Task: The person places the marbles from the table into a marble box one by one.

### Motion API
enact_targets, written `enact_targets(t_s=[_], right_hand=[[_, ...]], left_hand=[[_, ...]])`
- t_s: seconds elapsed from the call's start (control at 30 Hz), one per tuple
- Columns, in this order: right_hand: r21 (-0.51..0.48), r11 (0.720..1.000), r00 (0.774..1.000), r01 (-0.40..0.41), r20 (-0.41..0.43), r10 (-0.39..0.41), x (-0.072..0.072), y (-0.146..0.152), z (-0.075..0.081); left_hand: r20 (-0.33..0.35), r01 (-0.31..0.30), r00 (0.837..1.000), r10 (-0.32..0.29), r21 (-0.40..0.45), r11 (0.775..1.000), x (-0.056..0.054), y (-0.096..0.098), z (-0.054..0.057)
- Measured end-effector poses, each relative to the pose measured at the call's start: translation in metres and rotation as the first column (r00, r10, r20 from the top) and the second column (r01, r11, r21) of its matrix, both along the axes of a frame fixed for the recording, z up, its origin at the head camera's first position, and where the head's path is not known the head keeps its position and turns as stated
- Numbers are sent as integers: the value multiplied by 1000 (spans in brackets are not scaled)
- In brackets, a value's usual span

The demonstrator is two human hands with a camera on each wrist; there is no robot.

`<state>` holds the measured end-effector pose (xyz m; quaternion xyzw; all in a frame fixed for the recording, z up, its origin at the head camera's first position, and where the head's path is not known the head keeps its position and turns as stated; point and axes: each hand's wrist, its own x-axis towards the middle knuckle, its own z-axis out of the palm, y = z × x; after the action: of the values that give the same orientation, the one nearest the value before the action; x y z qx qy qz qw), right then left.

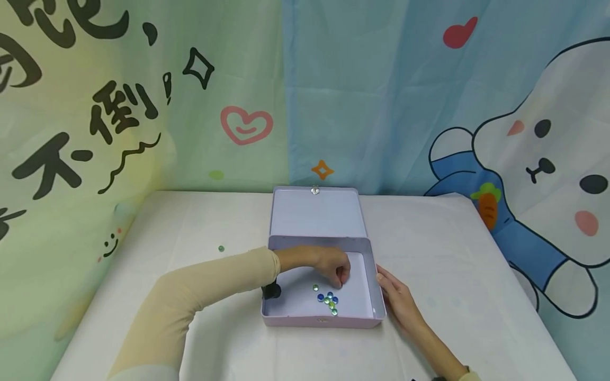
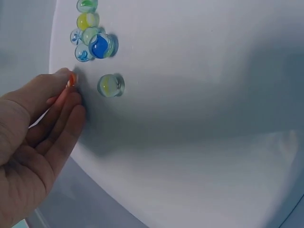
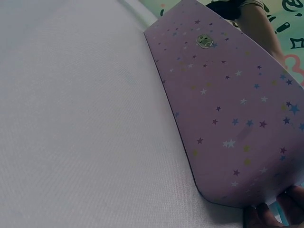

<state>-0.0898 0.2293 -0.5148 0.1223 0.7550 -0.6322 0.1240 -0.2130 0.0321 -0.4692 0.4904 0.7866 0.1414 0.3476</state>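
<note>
A lilac tin box [image 1: 322, 320] lies open on the white table, its lid [image 1: 315, 213] tipped back. My left hand [image 1: 341, 275] reaches down inside it, and the thumb and fingers [image 2: 70, 115] pinch a small orange-streaked marble [image 2: 72, 79]. Just ahead lies one clear yellow marble [image 2: 110, 85], and past it a cluster of blue, green and yellow marbles [image 1: 329, 301] near the front wall. My right hand [image 1: 396, 297] rests with straight fingers against the box's outer right wall. In the right wrist view that starred wall [image 3: 228, 118] fills the frame, with fingertips [image 3: 270, 214] at its lower corner.
A single green marble [image 1: 221, 248] lies loose on the tablecloth [image 1: 190, 338] left of the box. A cartoon-printed curtain [image 1: 381, 95] hangs behind the table. The table's right edge [image 1: 519, 275] runs close to the right arm.
</note>
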Motion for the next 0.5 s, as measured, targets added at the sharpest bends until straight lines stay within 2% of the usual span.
enact_targets(t_s=[0.1,0.2,0.33,0.5], right_hand=[[-7,1000,1000,-1,-3,1,0,0,1],[-8,1000,1000,-12,-2,12,0,0,1],[-8,1000,1000,-20,-1,20,0,0,1],[-3,1000,1000,-12,-4,12,0,0,2]], left_hand=[[-5,24,1000,-24,0,1000,-2,1,4],[-23,42,999,-41,38,998,-7,2,18],[-31,19,999,-15,148,989,-18,2,52],[-5,-25,1000,28,305,952,-31,-11,95]])
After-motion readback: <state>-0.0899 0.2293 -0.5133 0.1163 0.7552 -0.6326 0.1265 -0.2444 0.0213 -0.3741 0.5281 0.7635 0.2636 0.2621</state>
